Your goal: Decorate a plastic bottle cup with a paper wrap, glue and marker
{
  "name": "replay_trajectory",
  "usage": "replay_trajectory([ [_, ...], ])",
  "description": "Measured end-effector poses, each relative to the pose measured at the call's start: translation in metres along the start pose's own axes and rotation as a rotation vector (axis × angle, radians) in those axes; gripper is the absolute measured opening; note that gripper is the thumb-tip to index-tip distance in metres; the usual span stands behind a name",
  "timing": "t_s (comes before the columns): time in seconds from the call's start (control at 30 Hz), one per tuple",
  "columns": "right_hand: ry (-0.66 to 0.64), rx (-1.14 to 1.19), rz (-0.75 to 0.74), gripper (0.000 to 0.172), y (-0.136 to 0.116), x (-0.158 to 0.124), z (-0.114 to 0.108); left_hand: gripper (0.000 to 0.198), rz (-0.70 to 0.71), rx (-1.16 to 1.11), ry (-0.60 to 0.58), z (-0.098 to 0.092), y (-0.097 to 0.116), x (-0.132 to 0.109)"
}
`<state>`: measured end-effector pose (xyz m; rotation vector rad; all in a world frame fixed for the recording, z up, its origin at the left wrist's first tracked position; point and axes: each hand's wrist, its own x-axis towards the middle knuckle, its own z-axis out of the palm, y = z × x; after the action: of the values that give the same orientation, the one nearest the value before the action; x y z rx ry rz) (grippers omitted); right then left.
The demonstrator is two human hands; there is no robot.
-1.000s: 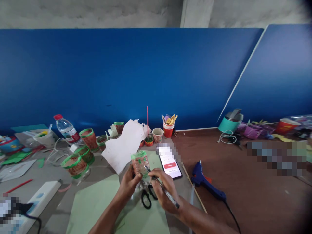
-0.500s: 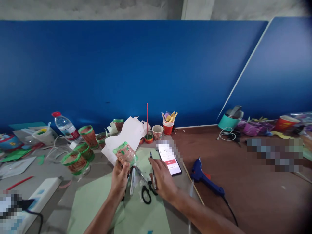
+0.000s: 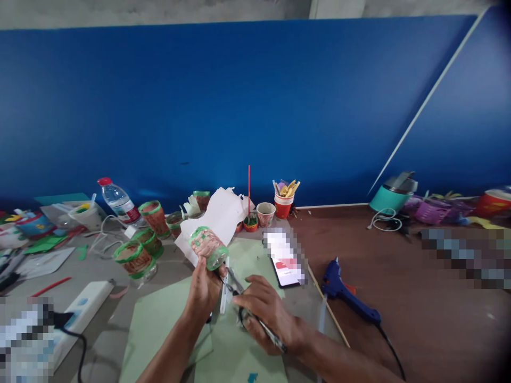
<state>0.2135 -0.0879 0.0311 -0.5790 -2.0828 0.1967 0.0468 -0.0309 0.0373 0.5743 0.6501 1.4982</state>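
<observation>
My left hand [image 3: 203,291] is closed around a clear plastic cup [image 3: 207,246] coated in brown and green clay. The cup is tilted, its clear end toward my right hand. My right hand [image 3: 266,313] grips a pen [image 3: 272,336], whose tip points up and left toward the cup, apart from it as far as I can see. Scissors [image 3: 236,277] lie beneath my right hand, their handles mostly hidden by it. Beside them a white pen-like stick [image 3: 224,298] rests on the light green paper [image 3: 167,319].
To the left stand several clay-covered cups [image 3: 133,260], a water bottle [image 3: 120,202] and a white power strip [image 3: 82,314]. Torn white paper [image 3: 223,213] lies behind the held cup. A phone [image 3: 285,260], a wooden stick [image 3: 329,307] and a blue glue gun [image 3: 347,298] are on the right.
The pen in my right hand has swung from near upright to slanting, its tip now toward the cup. The left hand has turned the cup slightly. The view has shifted a little left.
</observation>
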Motion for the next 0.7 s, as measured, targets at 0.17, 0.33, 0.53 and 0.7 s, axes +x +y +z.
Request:
replay_trajectory([
  [0.17, 0.001, -0.023, 0.026, 0.036, -0.0003, -0.0022, 0.0095, 0.038, -0.070, -0.077, -0.001, 0.0026, 0.0051, 0.0008],
  [0.33, 0.059, -0.040, 0.058, 0.032, -0.0012, 0.0011, 0.0048, 0.031, -0.149, -0.150, -0.016, -0.0005, 0.0084, 0.0023],
  [0.53, 0.012, -0.053, 0.070, 0.029, 0.0012, -0.0008, 0.0085, 0.030, -0.198, -0.183, -0.056, -0.0019, 0.0067, 0.0033],
  [0.7, 0.015, -0.069, 0.056, 0.028, 0.0023, -0.0013, 0.0111, 0.035, -0.225, -0.201, -0.046, -0.0027, 0.0065, 0.0029],
])
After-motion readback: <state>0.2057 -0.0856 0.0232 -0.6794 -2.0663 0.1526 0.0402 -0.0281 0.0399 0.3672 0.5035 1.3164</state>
